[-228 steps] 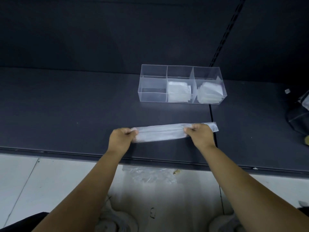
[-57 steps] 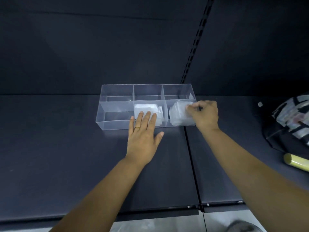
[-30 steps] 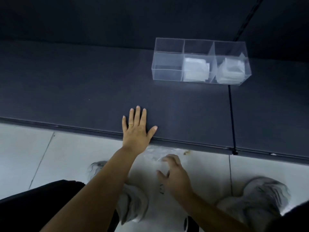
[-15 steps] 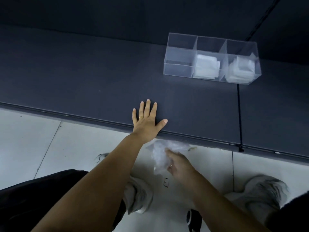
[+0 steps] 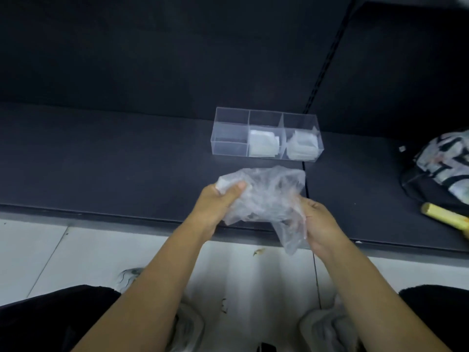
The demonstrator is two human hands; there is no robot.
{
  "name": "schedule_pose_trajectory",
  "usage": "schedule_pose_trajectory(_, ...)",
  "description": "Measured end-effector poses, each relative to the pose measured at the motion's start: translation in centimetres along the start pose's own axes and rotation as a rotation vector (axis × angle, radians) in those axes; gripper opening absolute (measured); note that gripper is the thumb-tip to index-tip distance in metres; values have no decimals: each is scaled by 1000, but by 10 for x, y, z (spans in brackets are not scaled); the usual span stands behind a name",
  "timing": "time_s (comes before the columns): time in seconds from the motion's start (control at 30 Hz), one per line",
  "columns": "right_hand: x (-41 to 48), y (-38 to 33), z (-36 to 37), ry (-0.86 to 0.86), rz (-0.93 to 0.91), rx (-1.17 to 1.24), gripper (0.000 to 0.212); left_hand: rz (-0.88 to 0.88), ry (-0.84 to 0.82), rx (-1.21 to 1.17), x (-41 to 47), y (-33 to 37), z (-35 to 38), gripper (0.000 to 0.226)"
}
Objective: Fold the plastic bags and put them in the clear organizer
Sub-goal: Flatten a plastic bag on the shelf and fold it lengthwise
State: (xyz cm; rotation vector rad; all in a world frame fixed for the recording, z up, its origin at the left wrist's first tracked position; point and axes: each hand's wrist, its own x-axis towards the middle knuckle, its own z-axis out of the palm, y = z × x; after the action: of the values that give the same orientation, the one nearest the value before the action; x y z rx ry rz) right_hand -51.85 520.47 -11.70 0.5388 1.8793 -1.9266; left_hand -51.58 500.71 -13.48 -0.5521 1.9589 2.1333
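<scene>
Head view: crumpled clear plastic bag, earlier below dark shelf edge in right hand alone, now raised over it, near clear three-compartment organizer; left hand, earlier flat, grips too. Long axis left-right, tail hanging at right

Both bare forearms reach up from the bottom of the frame toward its centre. The left hand and right hand grip opposite sides of one crumpled clear plastic bag.

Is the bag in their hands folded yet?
Not folded. The bag is a loose, crumpled bunch gripped by the left hand and right hand, with one end hanging down.
</scene>
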Motion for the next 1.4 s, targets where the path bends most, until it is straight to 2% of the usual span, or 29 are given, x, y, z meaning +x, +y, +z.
schedule_pose_trajectory(0.17, 8, -5, -61, 355, 189, 117, 37, 39, 203, 33, -11, 10, 3, 28)
schedule_pose_trajectory(0.2, 8, -5, -67, 422, 148, 65, 35, 57, 228, 51, -14, 11, 3, 30)
schedule_pose_trajectory(0.27, 1, -10, -68, 506, -111, -82, 35, 133, 227, 125, -19, 11, 3, 46)
schedule_pose_trajectory(0.33, -20, -28, -51, 342, -478, -246, 47, 191, 212, 223, -23, 10, 6, 65)
schedule_pose_trajectory(0.4, -35, -42, -25, 63, -654, -573, 67, 237, 191, 290, -28, 12, 10, 72)
schedule_pose_trajectory(0.43, -38, -45, -14, -11, -699, -770, 72, 259, 166, 307, -30, 13, 12, 75)
schedule_pose_trajectory(0.47, -38, -45, -4, -29, -740, -939, 66, 272, 142, 311, -33, 14, 15, 76)
schedule_pose_trajectory(0.5, -37, -46, 3, -12, -767, -1021, 50, 270, 126, 300, -35, 17, 16, 79)
schedule_pose_trajectory(0.57, -31, -44, 4, 42, -753, -942, 12, 214, 126, 231, -36, 20, 12, 81)
schedule_pose_trajectory(0.7, -18, -35, -16, 49, -520, -511, 24, 89, 159, 94, -35, 22, 1, 60)
schedule_pose_trajectory(0.83, -8, -23, -27, 252, -355, -554, 32, 111, 183, 48, -32, 19, -4, 62)
schedule_pose_trajectory(0.9, -11, -24, -28, 337, -391, -576, 23, 138, 180, 47, -33, 19, -2, 62)
schedule_pose_trajectory(0.93, -17, -27, -24, 326, -435, -541, 23, 173, 175, 44, -33, 20, 0, 61)
schedule_pose_trajectory(1.0, -32, -32, -9, 219, -489, -455, 42, 265, 164, 54, -35, 20, 5, 59)
schedule_pose_trajectory(1.07, -45, -30, 11, 149, -525, -508, 61, 347, 153, 42, -39, 21, 12, 56)
schedule_pose_trajectory(1.13, -48, -21, 26, 194, -557, -620, 63, 409, 143, 19, -42, 23, 21, 54)
schedule_pose_trajectory(1.17, -46, -17, 31, 235, -557, -641, 55, 438, 143, 24, -44, 23, 25, 53)
schedule_pose_trajectory(1.27, -36, -12, 30, 298, -541, -486, 5, 493, 108, 56, -51, 19, 37, 54)
schedule_pose_trajectory(1.33, -30, -12, 21, 261, -509, -313, 15, 473, 63, 177, -51, 13, 39, 58)
schedule_pose_trajectory(1.4, -24, -15, 8, 225, -458, -175, 19, 330, -22, 474, -46, 9, 32, 54)
